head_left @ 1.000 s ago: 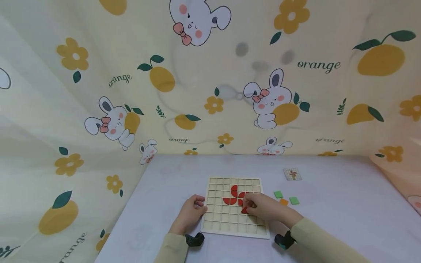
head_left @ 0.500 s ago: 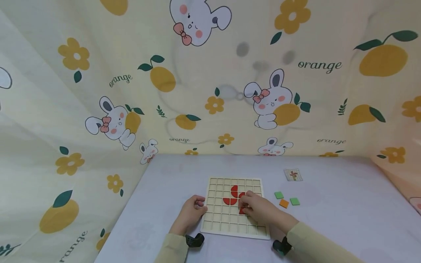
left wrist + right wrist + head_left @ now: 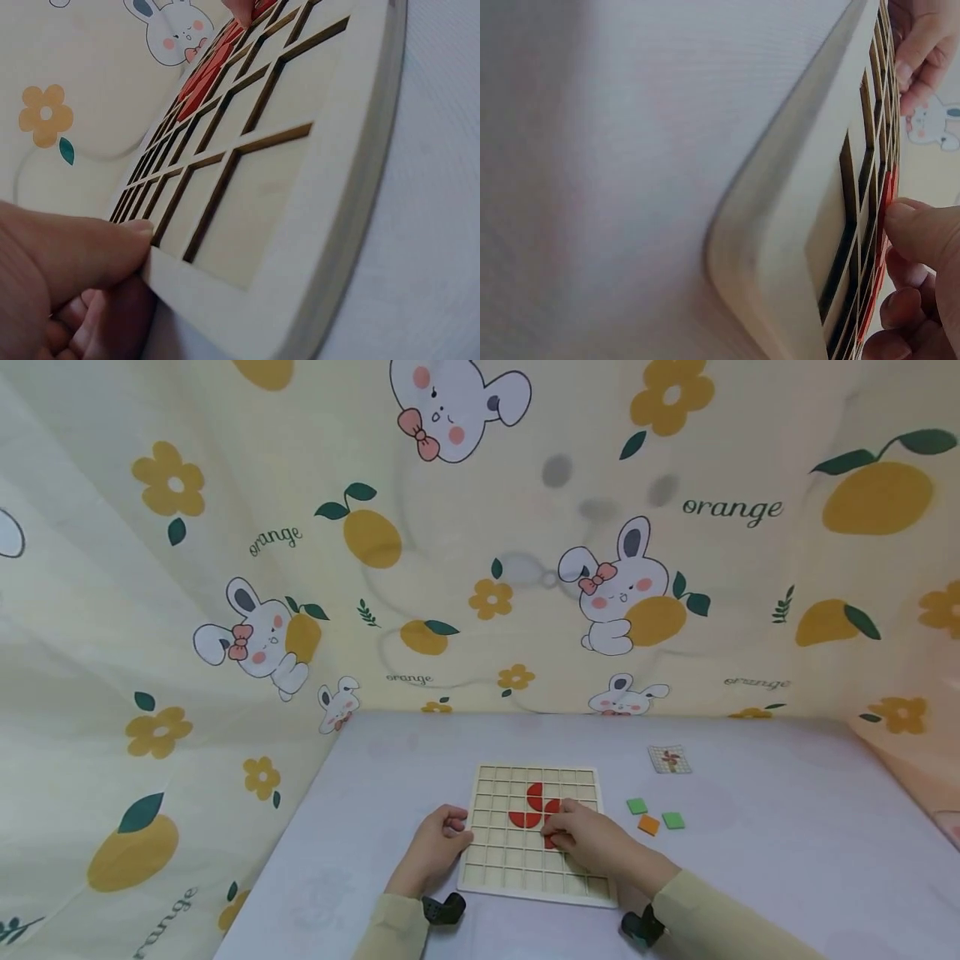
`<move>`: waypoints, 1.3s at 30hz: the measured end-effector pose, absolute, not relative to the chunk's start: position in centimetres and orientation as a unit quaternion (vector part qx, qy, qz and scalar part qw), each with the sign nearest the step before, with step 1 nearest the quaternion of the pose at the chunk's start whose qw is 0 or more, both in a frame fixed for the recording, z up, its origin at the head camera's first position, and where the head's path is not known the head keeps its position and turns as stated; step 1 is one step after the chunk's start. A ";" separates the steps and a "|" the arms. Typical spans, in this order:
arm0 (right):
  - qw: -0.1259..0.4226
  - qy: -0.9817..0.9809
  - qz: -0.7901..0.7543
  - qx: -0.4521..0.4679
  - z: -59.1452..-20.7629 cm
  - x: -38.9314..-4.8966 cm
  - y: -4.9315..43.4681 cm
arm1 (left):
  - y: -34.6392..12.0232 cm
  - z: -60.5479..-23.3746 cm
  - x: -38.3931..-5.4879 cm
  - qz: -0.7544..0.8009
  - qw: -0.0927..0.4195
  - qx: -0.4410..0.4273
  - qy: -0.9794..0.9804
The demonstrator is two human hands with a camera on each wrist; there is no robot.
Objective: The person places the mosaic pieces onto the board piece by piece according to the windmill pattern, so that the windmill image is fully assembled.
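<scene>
**Grid Board with Red Tiles: Position of Hands and Parts**

The wooden grid board (image 3: 495, 860) lies flat on the counter (image 3: 375, 827). The left hand (image 3: 433, 842) pinches the board's left edge: the thumb rests on the rim, with the other fingers folded below it. The right hand (image 3: 596, 841) is over the right-centre cells, fingers bent and nearly closed. Its thumb touches a red tile (image 3: 550, 843) in the grid; whether the hand grips or only presses that tile cannot be told.

Other red tiles sit in the cells: a left half-disc (image 3: 517, 820), divided by a grid strip; a far half-disc (image 3: 536, 791), also divided; and a group on the right, partly covered by the right hand.

To the right of the board lie a far green square (image 3: 636, 807), a near green square (image 3: 673, 820) and, between and slightly nearer, an orange square (image 3: 648, 824). A pattern card (image 3: 670, 759) lies farther back.
</scene>
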State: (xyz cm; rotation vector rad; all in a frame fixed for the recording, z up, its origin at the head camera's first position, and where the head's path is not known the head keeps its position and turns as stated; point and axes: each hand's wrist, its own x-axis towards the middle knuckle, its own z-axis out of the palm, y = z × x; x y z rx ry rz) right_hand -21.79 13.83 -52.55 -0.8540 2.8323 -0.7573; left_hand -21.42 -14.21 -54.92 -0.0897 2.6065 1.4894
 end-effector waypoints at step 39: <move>0.085 0.913 -0.386 -0.101 -54.1 -21.8 14.7 | -14.0 -54.5 -21.5 0.469 0.081 -0.018 0.879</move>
